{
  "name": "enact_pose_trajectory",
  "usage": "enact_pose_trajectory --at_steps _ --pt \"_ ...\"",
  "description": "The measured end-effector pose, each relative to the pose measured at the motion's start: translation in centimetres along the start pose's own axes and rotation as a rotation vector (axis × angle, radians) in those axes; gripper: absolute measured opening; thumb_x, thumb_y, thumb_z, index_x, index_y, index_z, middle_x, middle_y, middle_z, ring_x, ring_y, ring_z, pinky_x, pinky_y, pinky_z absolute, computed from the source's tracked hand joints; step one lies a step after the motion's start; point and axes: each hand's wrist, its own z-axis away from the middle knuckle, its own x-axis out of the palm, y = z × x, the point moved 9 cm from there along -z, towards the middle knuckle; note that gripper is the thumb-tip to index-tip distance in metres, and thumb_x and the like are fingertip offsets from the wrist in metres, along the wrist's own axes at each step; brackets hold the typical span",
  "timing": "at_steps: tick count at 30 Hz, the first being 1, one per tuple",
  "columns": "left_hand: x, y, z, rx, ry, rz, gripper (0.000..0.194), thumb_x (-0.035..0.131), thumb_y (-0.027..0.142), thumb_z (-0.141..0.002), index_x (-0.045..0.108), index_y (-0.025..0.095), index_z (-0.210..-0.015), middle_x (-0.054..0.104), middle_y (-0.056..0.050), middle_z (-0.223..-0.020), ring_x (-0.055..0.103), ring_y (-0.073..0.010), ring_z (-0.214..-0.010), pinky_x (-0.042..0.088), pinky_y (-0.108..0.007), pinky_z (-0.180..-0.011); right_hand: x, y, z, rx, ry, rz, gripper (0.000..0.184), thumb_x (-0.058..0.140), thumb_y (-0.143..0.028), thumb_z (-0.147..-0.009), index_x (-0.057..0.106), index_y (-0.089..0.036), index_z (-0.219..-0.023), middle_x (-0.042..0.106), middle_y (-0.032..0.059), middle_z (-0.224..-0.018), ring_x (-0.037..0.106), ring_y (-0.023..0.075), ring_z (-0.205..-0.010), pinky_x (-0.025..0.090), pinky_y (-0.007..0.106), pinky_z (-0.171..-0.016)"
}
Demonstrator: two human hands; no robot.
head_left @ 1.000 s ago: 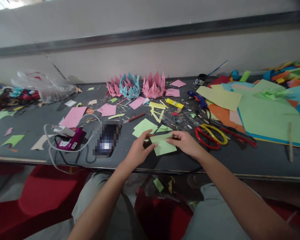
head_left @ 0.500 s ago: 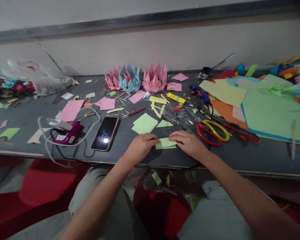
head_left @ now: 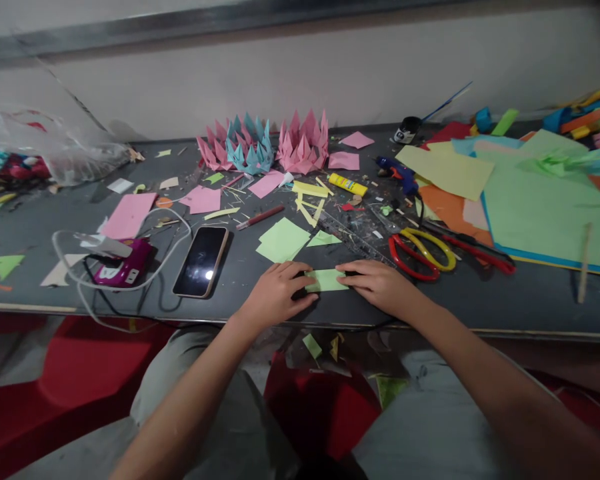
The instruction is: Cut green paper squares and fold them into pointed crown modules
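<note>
A light green paper [head_left: 327, 280], folded over into a narrow rectangle, lies on the dark table near its front edge. My left hand [head_left: 280, 291] pinches its left end between thumb and fingers. At the right end, the fingers of my right hand [head_left: 377, 283] press on the paper; that thumb is mostly hidden. Just beyond my hands lie a small pile of green paper squares [head_left: 285, 239] and a green folded triangle [head_left: 324, 238]. Scissors with red and yellow handles [head_left: 423, 253] rest to the right of my right hand.
A phone [head_left: 201, 261] and a purple power adapter [head_left: 125, 263] with cables lie left. Pink and blue folded-paper crowns [head_left: 250, 147] stand at the back by a glue stick [head_left: 348, 184] and a glue gun [head_left: 399, 175]. Large coloured sheets [head_left: 550, 207] cover the right side.
The green paper went from an open square to a folded strip, lowered flat onto the table. My hands moved down with it, and the view tilted slightly downward.
</note>
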Motion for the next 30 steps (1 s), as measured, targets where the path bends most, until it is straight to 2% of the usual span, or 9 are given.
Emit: enact_pose_trajectory --at_steps 3,11,17,30 --pt "0.12 -0.02 0.13 -0.005 0.007 -0.004 0.022 0.049 0.034 -0.087 0.063 0.022 -0.1 0.059 -0.006 -0.111 0.055 -0.0206 -0.099 0.042 -0.037 -0.085 0.13 0.2 -0.07 0.01 -0.022 -0.026 0.031 0.045 -0.011 -0.084 0.069 -0.025 -0.097 0.065 0.0047 -0.111 0.06 0.0189 -0.101 0.05 0.038 -0.085" --pt "0.21 0.43 0.24 -0.009 0.009 -0.013 0.019 0.049 0.03 -0.088 0.064 0.022 -0.096 0.059 -0.006 -0.108 0.055 -0.0198 -0.096 0.042 -0.035 -0.082 -0.07 0.05 0.06 -0.019 0.019 -0.06 0.03 0.044 -0.011 -0.084 0.07 -0.021 -0.094 0.066 0.0069 -0.11 0.06 0.0202 -0.1 0.05 0.038 -0.085" --pt "0.24 0.65 0.34 -0.002 0.004 -0.011 0.018 0.048 0.028 -0.089 0.064 0.021 -0.097 0.059 -0.006 -0.108 0.055 -0.0193 -0.095 0.042 -0.035 -0.081 0.04 0.34 0.1 -0.002 0.021 -0.103 0.031 0.043 -0.01 -0.084 0.07 -0.023 -0.093 0.066 0.0056 -0.109 0.06 0.0194 -0.1 0.05 0.039 -0.085" --pt "0.15 0.63 0.35 -0.004 0.009 -0.019 0.019 0.047 0.028 -0.089 0.064 0.022 -0.095 0.059 -0.006 -0.107 0.055 -0.0191 -0.094 0.044 -0.035 -0.08 0.11 0.31 0.27 -0.001 0.025 -0.072 0.03 0.043 -0.011 -0.084 0.07 -0.023 -0.092 0.066 0.0054 -0.108 0.06 0.0198 -0.099 0.049 0.039 -0.084"
